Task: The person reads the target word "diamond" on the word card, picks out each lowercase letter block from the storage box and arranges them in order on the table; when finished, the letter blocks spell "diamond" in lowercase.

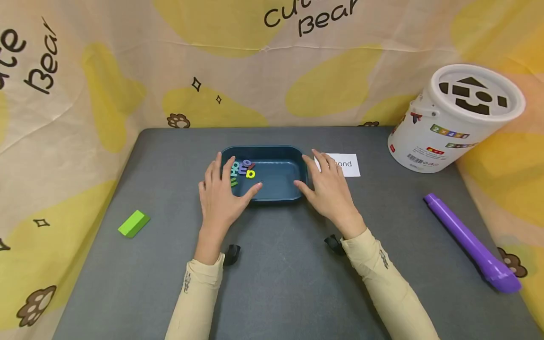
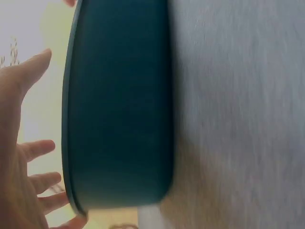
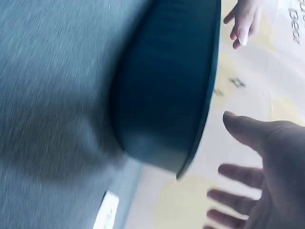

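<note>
A dark blue tray [image 1: 278, 179] sits on the grey table, with several small coloured letters inside its left part, among them a yellow one [image 1: 250, 174] and purple, teal and green ones. My left hand [image 1: 223, 196] is spread over the tray's left end, thumb pointing in over the front rim, partly covering the letters. At the right end, my right hand [image 1: 329, 189] has its fingers spread, fingertips close to the rim. Both wrist views show the tray wall [image 2: 119, 109] with straight, parted fingers beside it; neither hand grips anything.
A white card [image 1: 349, 165] with printed text, partly hidden by the right hand, lies right of the tray. A green block [image 1: 133, 224] is at the left. Farther right stand a white bucket [image 1: 425, 146] with shaped lid holes and a purple wand-like object [image 1: 471, 241].
</note>
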### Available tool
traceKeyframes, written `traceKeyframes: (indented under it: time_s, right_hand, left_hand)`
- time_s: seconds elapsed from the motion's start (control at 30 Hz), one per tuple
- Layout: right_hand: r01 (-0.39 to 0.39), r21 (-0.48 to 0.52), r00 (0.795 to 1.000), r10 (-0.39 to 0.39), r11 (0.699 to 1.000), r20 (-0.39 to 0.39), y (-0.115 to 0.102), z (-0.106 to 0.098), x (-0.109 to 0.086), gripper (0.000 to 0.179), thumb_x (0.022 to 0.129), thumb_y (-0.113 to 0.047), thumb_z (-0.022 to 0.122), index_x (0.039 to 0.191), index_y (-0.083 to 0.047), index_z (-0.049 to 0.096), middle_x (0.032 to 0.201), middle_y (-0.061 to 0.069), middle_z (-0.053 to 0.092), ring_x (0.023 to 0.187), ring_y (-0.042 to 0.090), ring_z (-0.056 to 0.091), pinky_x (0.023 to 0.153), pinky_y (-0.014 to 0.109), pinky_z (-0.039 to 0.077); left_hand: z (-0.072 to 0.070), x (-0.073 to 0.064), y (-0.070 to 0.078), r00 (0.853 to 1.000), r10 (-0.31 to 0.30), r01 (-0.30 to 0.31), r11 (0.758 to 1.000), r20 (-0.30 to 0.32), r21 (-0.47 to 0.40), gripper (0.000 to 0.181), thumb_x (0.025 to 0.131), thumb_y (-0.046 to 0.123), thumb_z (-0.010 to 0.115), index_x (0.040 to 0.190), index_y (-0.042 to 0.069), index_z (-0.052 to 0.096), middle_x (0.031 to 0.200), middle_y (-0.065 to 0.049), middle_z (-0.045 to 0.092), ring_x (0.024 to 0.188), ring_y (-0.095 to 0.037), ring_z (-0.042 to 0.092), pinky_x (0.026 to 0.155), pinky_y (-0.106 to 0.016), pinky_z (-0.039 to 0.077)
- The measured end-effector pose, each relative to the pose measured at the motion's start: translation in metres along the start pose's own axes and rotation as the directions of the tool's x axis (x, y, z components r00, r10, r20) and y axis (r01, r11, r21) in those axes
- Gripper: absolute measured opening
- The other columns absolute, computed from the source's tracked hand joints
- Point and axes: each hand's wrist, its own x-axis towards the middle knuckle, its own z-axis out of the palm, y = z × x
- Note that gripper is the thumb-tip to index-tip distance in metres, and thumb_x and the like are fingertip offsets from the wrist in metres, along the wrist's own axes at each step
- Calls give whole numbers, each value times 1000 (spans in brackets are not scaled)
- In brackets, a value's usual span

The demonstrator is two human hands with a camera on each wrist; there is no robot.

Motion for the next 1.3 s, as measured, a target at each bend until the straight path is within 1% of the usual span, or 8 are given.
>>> traceKeyframes:
  time_s: [0.13,0.23,0.47,0.6,0.73,0.87,1.07,1.3]
  right_hand:
    - [156,72,988,-157,985,2,-14,11,8,63,99,-31,77,153,-9,55,154,15,55,137,37,50,112,55,44]
    - [206,167,974,-219,964,58,-24,21,17,60,98,-26,79,151,-9,57,149,12,60,133,33,56,111,49,48]
    - [89,331,938,-190,939,289,-44,38,44,66,102,-32,74,160,-17,48,165,9,47,148,30,51,119,53,45]
    - [93,374,916,-227,923,331,-49,51,63,72,101,-28,75,164,-17,41,170,11,39,143,33,56,118,53,46]
    - [81,419,905,-243,904,350,-54,66,77,78,100,-24,77,167,-19,37,175,11,28,155,36,41,124,56,38]
    - [90,382,901,-239,920,362,-61,77,87,79,100,-26,76,167,-24,35,178,7,21,163,38,24,127,60,31]
    - [224,264,917,-295,938,270,-77,85,99,64,104,-26,71,163,-25,45,169,5,40,151,33,44,122,59,38]
    - [343,130,866,-367,930,340,-90,90,102,60,109,-19,61,165,-29,41,172,-4,39,153,35,39,123,54,36]
  left_hand:
    - [-4,-3,-13,996,-78,82,991,46,-103,116,78,76,79,168,21,30,179,-9,14,159,-41,25,121,-70,26]
    - [-3,-4,-20,988,-104,120,982,113,-144,122,76,73,83,169,18,25,180,-12,10,159,-44,23,122,-72,24]
    - [3,-6,-27,972,-146,184,961,187,-208,128,77,68,86,171,13,18,181,-7,3,163,-40,18,125,-71,23]
    - [5,-5,-28,971,-157,197,952,179,-234,131,76,66,87,172,14,13,181,-5,4,164,-37,16,125,-71,24]
    - [5,-5,-27,970,-157,202,945,186,-257,131,77,63,88,172,15,11,180,-7,4,165,-36,15,124,-71,25]
    - [5,-6,-25,965,-165,218,935,202,-280,130,78,62,89,172,17,11,181,-5,2,164,-37,19,121,-72,30]
    - [4,-6,-26,965,-162,221,925,204,-309,129,79,59,89,172,18,11,181,-4,0,164,-38,20,121,-70,32]
    - [2,-7,-25,959,-172,239,918,226,-315,128,79,60,88,172,20,11,181,-2,-2,162,-40,23,114,-72,39]
